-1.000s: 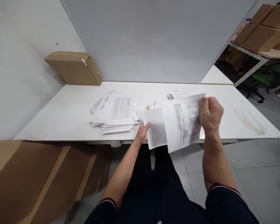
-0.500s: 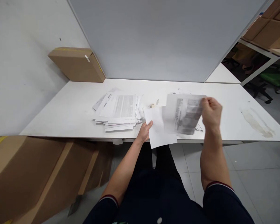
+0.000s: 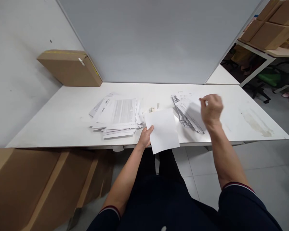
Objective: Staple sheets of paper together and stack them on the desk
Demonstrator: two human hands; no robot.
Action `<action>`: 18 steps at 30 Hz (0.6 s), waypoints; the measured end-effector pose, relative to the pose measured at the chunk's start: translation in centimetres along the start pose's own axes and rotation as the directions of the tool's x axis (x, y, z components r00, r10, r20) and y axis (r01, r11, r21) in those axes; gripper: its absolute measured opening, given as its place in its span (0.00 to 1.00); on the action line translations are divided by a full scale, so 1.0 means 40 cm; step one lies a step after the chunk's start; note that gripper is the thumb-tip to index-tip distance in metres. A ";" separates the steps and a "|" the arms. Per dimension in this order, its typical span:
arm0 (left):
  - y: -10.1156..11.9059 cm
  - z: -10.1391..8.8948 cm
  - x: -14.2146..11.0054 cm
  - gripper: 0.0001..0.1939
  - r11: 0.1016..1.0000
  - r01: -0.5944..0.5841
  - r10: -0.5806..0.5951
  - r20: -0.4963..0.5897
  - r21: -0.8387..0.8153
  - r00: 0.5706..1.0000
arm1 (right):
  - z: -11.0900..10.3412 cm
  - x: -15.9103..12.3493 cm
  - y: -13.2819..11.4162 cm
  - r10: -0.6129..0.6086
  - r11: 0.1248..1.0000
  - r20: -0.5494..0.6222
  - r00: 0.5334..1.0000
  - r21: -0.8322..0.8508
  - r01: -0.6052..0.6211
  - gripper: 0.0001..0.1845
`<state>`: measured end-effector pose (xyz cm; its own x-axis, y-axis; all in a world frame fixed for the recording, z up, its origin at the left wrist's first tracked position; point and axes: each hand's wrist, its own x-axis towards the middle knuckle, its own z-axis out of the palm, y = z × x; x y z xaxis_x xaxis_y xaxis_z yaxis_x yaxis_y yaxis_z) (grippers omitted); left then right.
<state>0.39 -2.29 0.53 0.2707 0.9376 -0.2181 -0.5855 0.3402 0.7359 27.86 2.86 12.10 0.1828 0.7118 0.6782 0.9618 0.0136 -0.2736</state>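
My left hand [image 3: 145, 136] grips a small batch of paper sheets [image 3: 164, 131] by the left edge, thumb on top, blank side up, over the table's front edge. My right hand [image 3: 211, 107] is slightly blurred, its fingers pinched at the corner of a sheet of paper [image 3: 195, 107]. That sheet lies over a fanned pile of printed papers [image 3: 186, 117] on the right. To the left sits a larger, uneven stack of printed papers [image 3: 119, 115]. A small beige item [image 3: 152, 109] lies behind the held batch, partly hidden.
The white table [image 3: 50, 122] meets a grey panel [image 3: 146, 41] at the back. A cardboard box [image 3: 69, 69] leans in the left corner. Large cardboard pieces [image 3: 33, 183] stand below left. More boxes [image 3: 269, 32] and a green chair [image 3: 269, 77] are at the right.
The printed sheet in my right hand has gone from upright beside the batch down onto the right pile. My left hand keeps its batch. The view has shifted slightly right.
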 end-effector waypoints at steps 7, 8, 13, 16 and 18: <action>0.003 0.006 -0.004 0.20 1.000 0.017 -0.017 -0.030 -0.009 0.999 | 0.180 -0.102 0.035 0.201 0.953 0.479 0.855 0.105 -0.283 0.16; 0.003 0.006 -0.003 0.20 1.000 0.019 -0.019 -0.029 -0.008 0.999 | 0.177 -0.102 0.041 0.206 0.948 0.504 0.839 0.112 -0.299 0.17; 0.004 0.006 -0.001 0.19 1.000 0.006 -0.006 -0.029 -0.008 1.000 | 0.125 -0.068 0.050 0.144 0.978 0.485 0.863 0.060 -0.197 0.16; 0.005 0.008 -0.003 0.20 1.000 0.011 -0.011 -0.019 -0.011 1.000 | 0.048 -0.041 0.028 0.028 0.999 0.180 0.983 -0.043 -0.021 0.16; 0.006 0.010 -0.004 0.20 1.000 0.015 -0.016 -0.018 -0.014 1.000 | -0.032 -0.029 -0.002 -0.060 0.996 0.003 0.998 -0.069 0.060 0.17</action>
<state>0.51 -2.39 0.99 0.2657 0.9334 -0.2413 -0.5916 0.3555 0.7237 27.84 1.13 12.22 0.1246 0.7117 0.6913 0.9828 0.0074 -0.1848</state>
